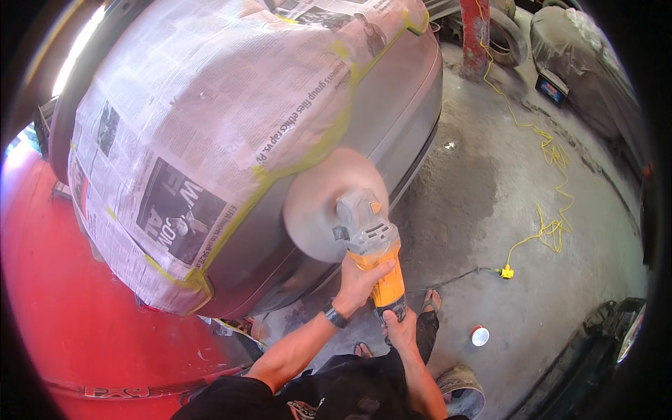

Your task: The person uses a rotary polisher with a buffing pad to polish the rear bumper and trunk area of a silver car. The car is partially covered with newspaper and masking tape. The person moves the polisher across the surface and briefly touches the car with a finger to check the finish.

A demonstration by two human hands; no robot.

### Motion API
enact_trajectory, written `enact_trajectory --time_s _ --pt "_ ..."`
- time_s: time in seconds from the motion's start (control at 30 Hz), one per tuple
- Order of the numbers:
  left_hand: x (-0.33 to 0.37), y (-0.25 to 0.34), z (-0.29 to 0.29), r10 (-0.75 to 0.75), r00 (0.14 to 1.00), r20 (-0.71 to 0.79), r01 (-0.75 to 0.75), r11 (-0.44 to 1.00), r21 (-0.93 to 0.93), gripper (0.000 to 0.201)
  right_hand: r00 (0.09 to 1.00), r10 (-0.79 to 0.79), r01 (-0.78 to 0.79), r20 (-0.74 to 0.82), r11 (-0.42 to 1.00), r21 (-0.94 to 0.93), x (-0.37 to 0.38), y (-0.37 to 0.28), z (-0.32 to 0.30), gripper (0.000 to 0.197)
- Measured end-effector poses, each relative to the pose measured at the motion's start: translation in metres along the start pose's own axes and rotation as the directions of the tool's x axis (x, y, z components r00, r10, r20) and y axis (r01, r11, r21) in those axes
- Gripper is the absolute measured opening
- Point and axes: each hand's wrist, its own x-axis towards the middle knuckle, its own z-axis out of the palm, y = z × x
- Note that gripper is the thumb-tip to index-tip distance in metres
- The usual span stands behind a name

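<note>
Both of my hands grip a yellow and grey power polisher (387, 276). My left hand (360, 283), with a dark band on the wrist, is wrapped round the body just behind the grey head. Farther back, my right hand (400, 329) closes on the black rear end. A round pale pad (315, 206), smeared as if spinning, lies against or very close to the grey car panel (280, 259); the exact contact is hidden. Newspaper (203, 105) edged with yellow-green masking tape (308, 162) covers the area beside the pad.
A red car panel (84, 294) is at the left. On the concrete floor lie a yellow extension cord (560, 227), its yellow socket (507, 272), a white cup (479, 336) and a round hollow container (462, 392). A red post (474, 38) and a battery (551, 89) stand farther off.
</note>
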Motion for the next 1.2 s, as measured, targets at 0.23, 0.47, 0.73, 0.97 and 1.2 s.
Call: enact_trajectory --time_s 0.23,0.47,0.73,0.97,1.2 --pt "-0.027 0.025 -0.004 -0.054 0.998 -0.033 0.055 0.998 0.029 0.048 0.999 0.049 -0.049 -0.001 0.999 -0.003 -0.033 -0.009 0.021 0.075" --pt "-0.044 0.039 -0.008 -0.025 0.997 -0.072 0.025 1.000 0.009 0.046 0.998 0.062 -0.062 0.028 0.998 -0.018 -0.050 -0.024 0.028 0.072" --pt "-0.055 0.045 -0.016 0.007 0.998 -0.056 -0.008 1.000 -0.030 0.047 0.996 0.052 -0.053 0.075 0.998 0.015 -0.055 -0.033 0.032 0.067" --pt "-0.067 0.046 -0.013 0.014 0.995 -0.098 -0.019 0.998 -0.054 0.047 0.990 0.061 -0.064 0.124 0.998 0.022 -0.059 -0.042 0.027 0.059" --pt "-0.101 0.032 -0.017 0.068 0.963 -0.261 -0.073 0.997 -0.008 0.047 0.962 0.064 -0.046 0.266 0.996 -0.074 -0.061 -0.039 0.012 0.058"
